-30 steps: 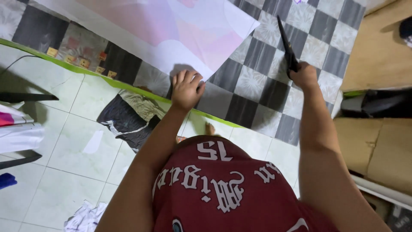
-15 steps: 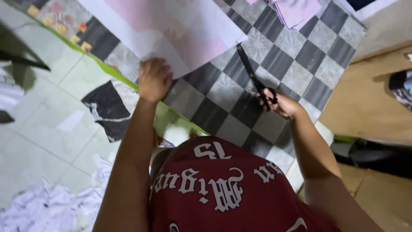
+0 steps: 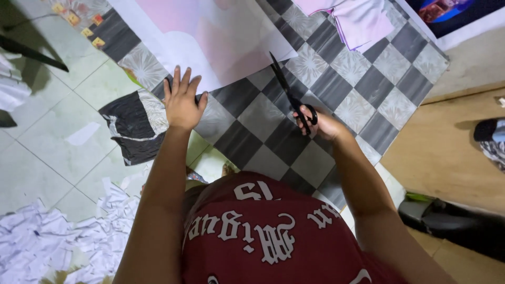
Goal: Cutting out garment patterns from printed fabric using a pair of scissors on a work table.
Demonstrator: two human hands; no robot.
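While the left hand (image 3: 181, 102) is lying flat with fingers spread on the checkered mat (image 3: 336, 84), the right hand (image 3: 321, 125) is closing its grip through the handles of black scissors (image 3: 288, 92), blades pointing up-left toward the pink-white sheet (image 3: 210, 37).

tiled floor (image 3: 47, 142), pale. on it: grey-and-black checkered mat (image 3: 336, 89); large pink-and-white printed sheet (image 3: 210, 37) over the mat's upper part; folded pink cloth (image 3: 363, 21) at mat's top; dark crumpled cloth (image 3: 134, 126) beside the mat; white paper scraps (image 3: 58, 242) heaped lower left.
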